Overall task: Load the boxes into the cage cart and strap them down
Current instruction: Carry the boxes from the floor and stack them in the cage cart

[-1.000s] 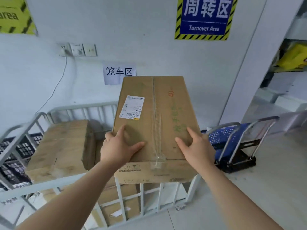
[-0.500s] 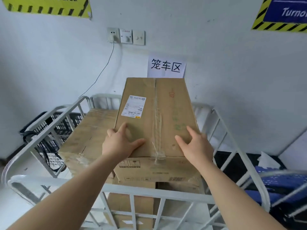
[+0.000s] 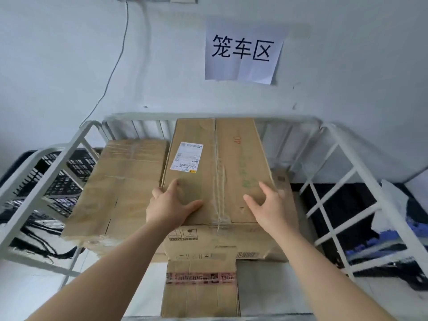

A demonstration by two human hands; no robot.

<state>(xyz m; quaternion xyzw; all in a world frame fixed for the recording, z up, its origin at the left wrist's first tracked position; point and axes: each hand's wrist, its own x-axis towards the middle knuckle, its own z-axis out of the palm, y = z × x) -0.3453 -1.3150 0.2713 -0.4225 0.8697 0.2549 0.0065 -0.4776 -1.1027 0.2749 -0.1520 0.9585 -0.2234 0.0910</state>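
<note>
A taped brown cardboard box [image 3: 222, 163] with a white shipping label sits inside the white cage cart [image 3: 342, 172], on top of other boxes. My left hand [image 3: 171, 205] grips its near left corner, thumb on top. My right hand [image 3: 271, 205] grips its near right corner the same way. A second brown box [image 3: 118, 188] lies to its left in the cart. A smaller box [image 3: 201, 288] with red printed tape stands lower, at the near side. No strap is in view.
The cart stands against a white wall with a paper sign [image 3: 243, 49]. A black crate [image 3: 60, 179] sits outside the cart's left rail. Dark items and a blue trolley [image 3: 375, 246] lie beyond the right rail. A cable [image 3: 111, 72] hangs down the wall.
I have stepped closer and the view has tilted down. The box in my hands has gone over the near rail into the cart and now rests beside the left box.
</note>
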